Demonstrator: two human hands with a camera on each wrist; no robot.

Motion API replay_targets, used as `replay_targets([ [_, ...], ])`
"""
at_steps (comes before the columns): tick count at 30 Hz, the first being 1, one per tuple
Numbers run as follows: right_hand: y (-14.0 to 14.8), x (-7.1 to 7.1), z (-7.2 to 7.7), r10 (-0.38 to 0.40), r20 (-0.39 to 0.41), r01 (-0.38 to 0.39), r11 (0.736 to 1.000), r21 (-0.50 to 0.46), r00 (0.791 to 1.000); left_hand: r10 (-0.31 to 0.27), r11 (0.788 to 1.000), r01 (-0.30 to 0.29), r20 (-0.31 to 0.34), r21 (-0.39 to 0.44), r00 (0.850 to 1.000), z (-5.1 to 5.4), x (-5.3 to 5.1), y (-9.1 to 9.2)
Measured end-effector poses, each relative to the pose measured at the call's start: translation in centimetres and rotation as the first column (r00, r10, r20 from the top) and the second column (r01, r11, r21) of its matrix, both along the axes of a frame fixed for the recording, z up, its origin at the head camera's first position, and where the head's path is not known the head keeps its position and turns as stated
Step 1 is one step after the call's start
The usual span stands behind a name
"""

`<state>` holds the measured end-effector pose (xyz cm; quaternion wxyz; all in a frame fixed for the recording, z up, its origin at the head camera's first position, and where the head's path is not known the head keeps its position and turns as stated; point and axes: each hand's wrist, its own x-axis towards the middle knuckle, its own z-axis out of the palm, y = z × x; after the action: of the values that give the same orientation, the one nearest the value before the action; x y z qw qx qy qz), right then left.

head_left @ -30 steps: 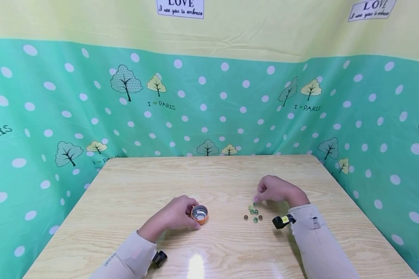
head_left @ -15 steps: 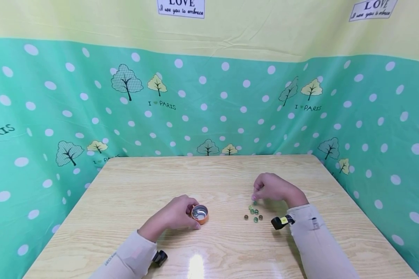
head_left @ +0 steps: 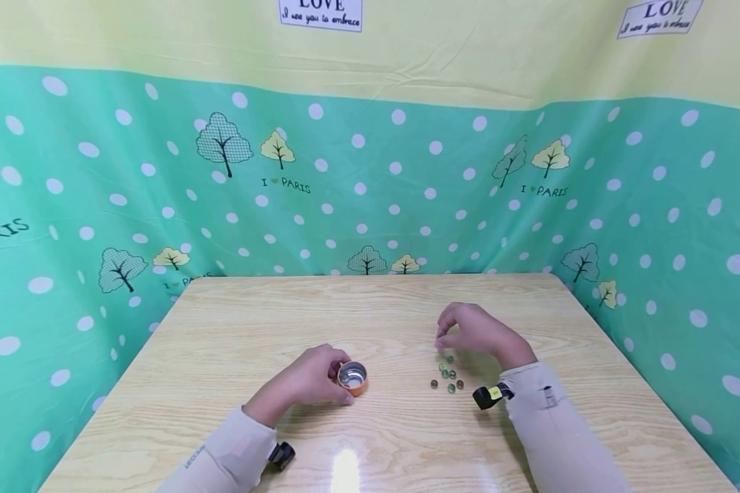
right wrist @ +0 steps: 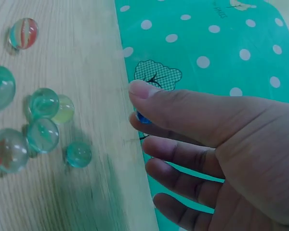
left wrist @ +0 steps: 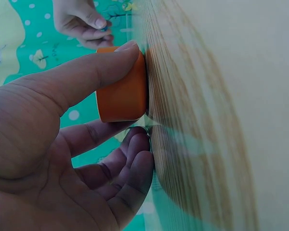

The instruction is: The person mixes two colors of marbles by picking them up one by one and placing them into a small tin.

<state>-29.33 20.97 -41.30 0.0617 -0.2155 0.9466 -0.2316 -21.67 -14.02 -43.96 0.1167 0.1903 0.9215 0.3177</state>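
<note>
In the head view my left hand [head_left: 313,376] grips a small orange cup [head_left: 353,378], its metal inside facing up. The left wrist view shows my thumb along the side of the orange cup [left wrist: 121,94], which stands on the table. My right hand [head_left: 477,330] is raised just behind a loose group of glass marbles [head_left: 452,374]. In the right wrist view a blue marble [right wrist: 143,118] is pinched between thumb and forefinger, mostly hidden. Several marbles lie beside that hand, among them a teal one [right wrist: 79,154] and a red-striped one [right wrist: 23,33].
The marbles lie on a light wooden table [head_left: 271,308], right of the orange cup. A green and yellow patterned cloth [head_left: 395,157] hangs behind the table and along both sides. Black wrist cameras sit at both sleeves.
My right hand has lifted slightly and shifted left, away from the teal marble at the back of the group. The left hand and cup have stayed in place.
</note>
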Motion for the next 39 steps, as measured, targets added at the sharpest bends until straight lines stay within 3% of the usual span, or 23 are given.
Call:
replay_targets([
  [12, -1.2, 0.3, 0.1, 0.005, -0.006, -0.005, 1.000, -0.018, 1.000, -0.008, 1.000, 0.008, 0.001, 0.009, 1.000, -0.1, -0.1, -0.1],
  [27, -2.6, 0.7, 0.1, 0.089, -0.141, -0.086, 0.996, 0.023, 0.986, -0.013, 1.000, 0.013, 0.011, 0.016, 1.000, 0.0, -0.1, -0.1],
  [39, -3.8, 1.3, 0.4, 0.086, -0.206, -0.086, 0.996, 0.008, 0.975, -0.012, 1.000, 0.012, 0.011, 0.010, 1.000, 0.1, 0.0, -0.1],
])
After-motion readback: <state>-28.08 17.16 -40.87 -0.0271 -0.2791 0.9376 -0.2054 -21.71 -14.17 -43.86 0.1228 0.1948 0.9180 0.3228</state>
